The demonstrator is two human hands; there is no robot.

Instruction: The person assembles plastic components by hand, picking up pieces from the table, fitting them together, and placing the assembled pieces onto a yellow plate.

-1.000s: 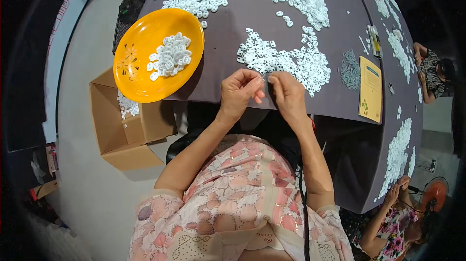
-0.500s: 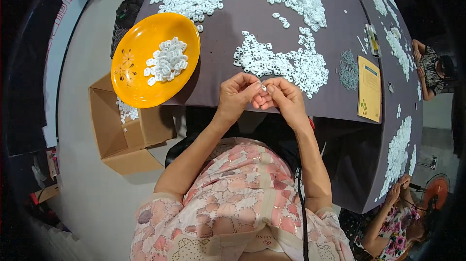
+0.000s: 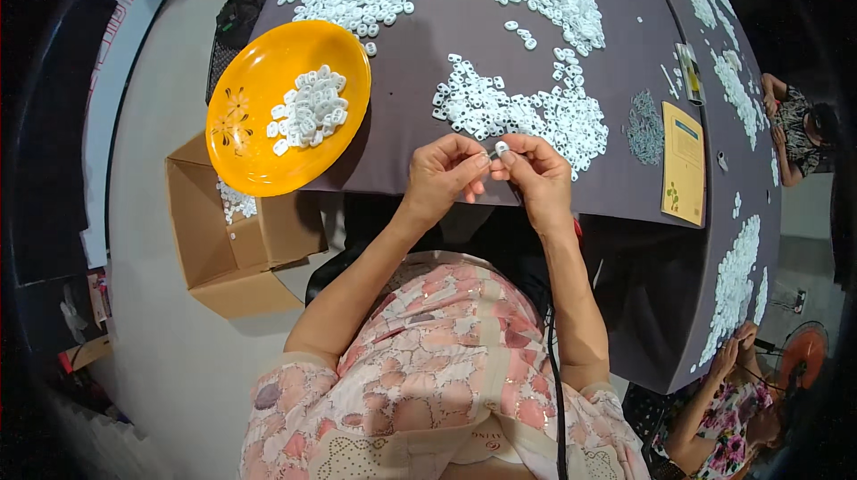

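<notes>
Hands at the table's near edge
Our left hand (image 3: 444, 175) and right hand (image 3: 534, 175) had barely shifted, fingertips still pinched together on one small white plastic piece (image 3: 501, 148), its shape unclear.

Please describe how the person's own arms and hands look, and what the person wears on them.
Both forearms are bare, as are the left hand and the right hand: no gloves, and I see no rings, watch or bracelet. Short sleeves of a pink, cream and rust floral garment cover the upper arms. A thin black cable runs down beside the right arm.
</notes>
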